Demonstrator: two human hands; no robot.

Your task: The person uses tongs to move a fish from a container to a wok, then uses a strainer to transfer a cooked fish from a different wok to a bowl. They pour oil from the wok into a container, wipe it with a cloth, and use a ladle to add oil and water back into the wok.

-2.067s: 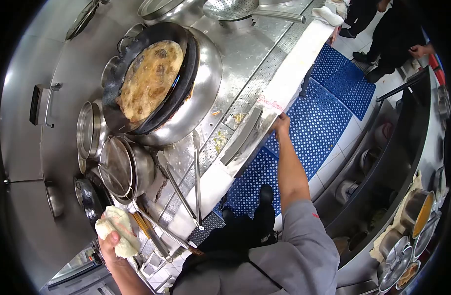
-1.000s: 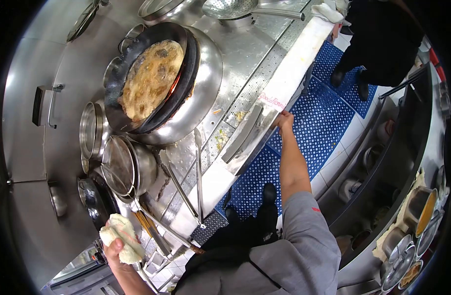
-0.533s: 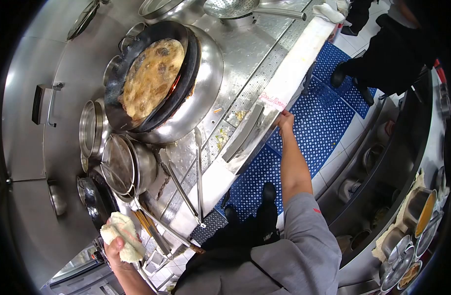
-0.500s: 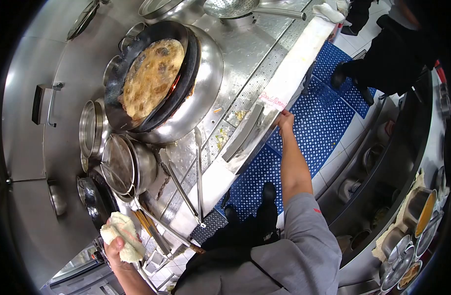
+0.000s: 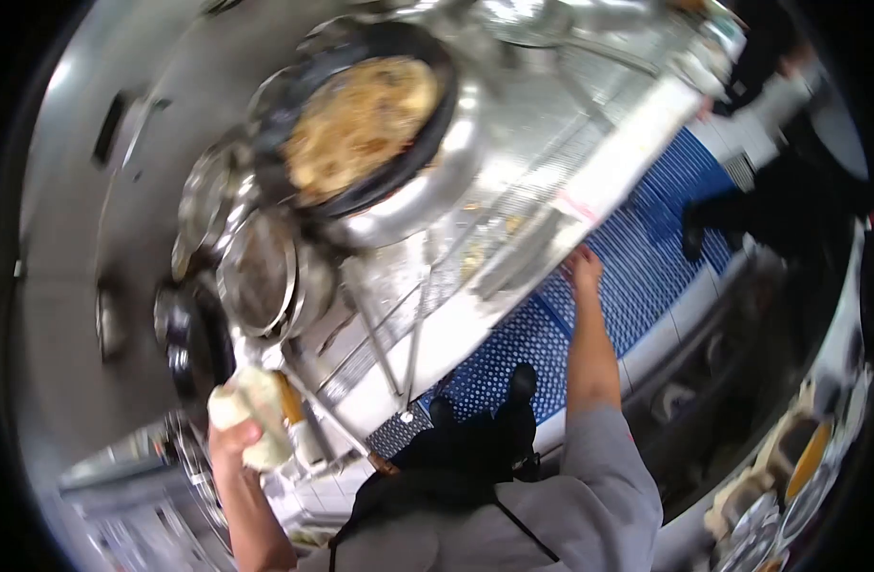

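My left hand [image 5: 235,440] is closed around a folded pale cloth [image 5: 256,410], beside the sieves and utensils at the lower left. My right hand [image 5: 582,269] is at the front edge of the steel counter [image 5: 513,205], below the white cloth strip [image 5: 637,133]; its fingers are blurred and partly hidden by the edge. A dark wok [image 5: 275,143] holds a bubbling golden-brown food mass [image 5: 365,119] and rests tilted on the round steel burner ring [image 5: 427,205], away from both hands.
A round sieve [image 5: 257,274] sits on a pot left of two long-handled utensils [image 5: 375,334]. Blue perforated mats [image 5: 647,257] cover the floor. Another person in dark clothing [image 5: 790,200] stands at the upper right. Food containers [image 5: 809,462] line the lower right.
The whole view has shifted and blurred, with the wok now farther right and higher. My left hand still has the cloth, and my right hand remains at the counter edge.
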